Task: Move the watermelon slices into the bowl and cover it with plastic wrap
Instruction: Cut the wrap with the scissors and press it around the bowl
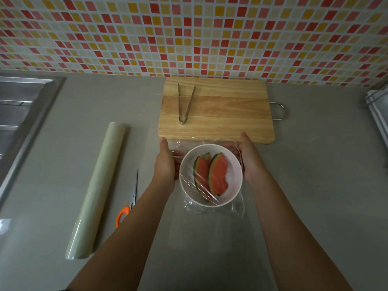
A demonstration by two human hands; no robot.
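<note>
Clear plastic wrap point(210, 190) covers the bowl point(235, 185); both hands' fingers press flat against its sides

Head view, steeply downward (close)

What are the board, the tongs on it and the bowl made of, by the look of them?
Board: pale wood, visible grain, matte. Tongs: grey shiny metal, probably steel. Bowl: smooth white, ceramic or plastic; cannot tell which.
</note>
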